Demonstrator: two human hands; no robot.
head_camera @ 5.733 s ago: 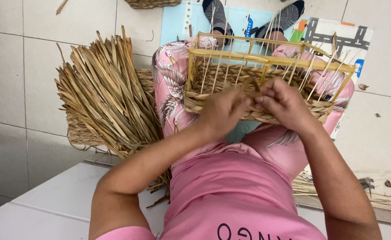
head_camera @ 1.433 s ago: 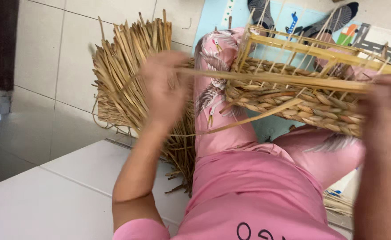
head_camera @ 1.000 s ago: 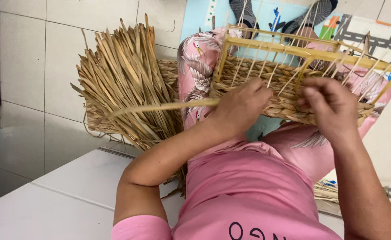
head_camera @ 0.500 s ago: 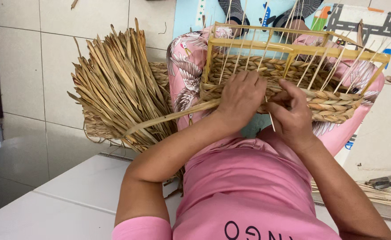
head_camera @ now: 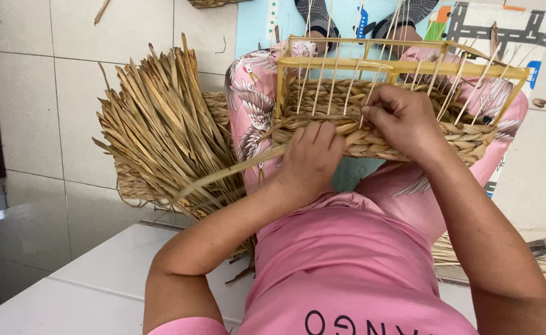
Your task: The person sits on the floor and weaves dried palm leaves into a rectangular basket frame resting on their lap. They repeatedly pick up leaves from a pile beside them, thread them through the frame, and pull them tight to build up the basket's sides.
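tan woven basket (head_camera: 409,133), pink patterned trousers (head_camera: 251,105)

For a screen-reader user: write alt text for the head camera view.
Seen from above, a seated person's left hand and right hand press on the woven rim of a half-woven basket in a yellow frame on their lap. A loose straw strand trails left toward a pile of dried straw on the tiled floor.

We see a basket (head_camera: 403,118) woven from dry, rough straw on a smooth yellow frame of thin sticks. The straw pile (head_camera: 161,130) looks stiff and matt. Our pink cloth shirt (head_camera: 347,260) looks soft. The floor tiles (head_camera: 49,105) shine, glossy and smooth.
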